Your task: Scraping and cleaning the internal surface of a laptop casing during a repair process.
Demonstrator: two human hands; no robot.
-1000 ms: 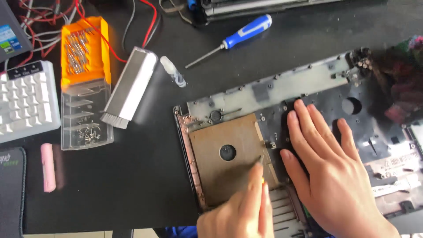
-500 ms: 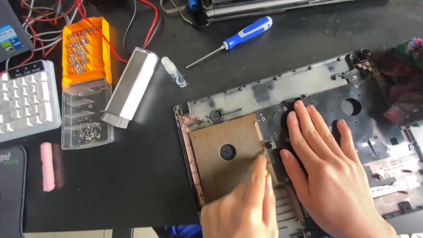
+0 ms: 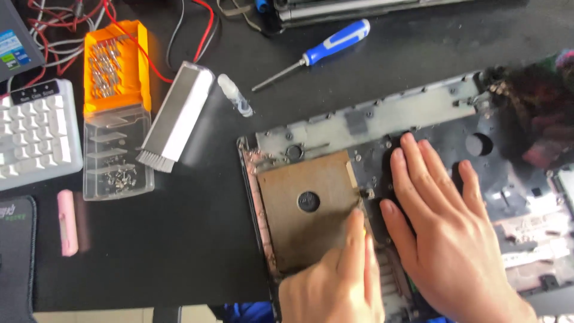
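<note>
So, quick rundown of the bench right now:

Laptop shell: lying flat on the black table, inside facing up, right in front of me. Thin grey plastic frame with screw bosses and cutouts, dusty all over.

Brown plate: flat metal-looking panel sitting in the left part of the shell, dull tan with a round dark hole in the middle.

Left hand: mostly curled, forefinger stretched out with the tip at the plate's right edge. Not gripping anything as far as I can see.

Right hand: open, fingers spread, pressed flat on the dark middle part of the shell.

Handling guess: shell looks light but bendy and brittle, so I'd hold it by the long rails, not the thin ribs. Plate looks stiff, edges maybe sharp, best lifted by a corner.

Blue screwdriver: lying well above the shell, untouched.

Brush: white block with bristles, beside the orange bit case.

Clear tray: small screws inside.

Pink eraser-like stick: far left.
</note>
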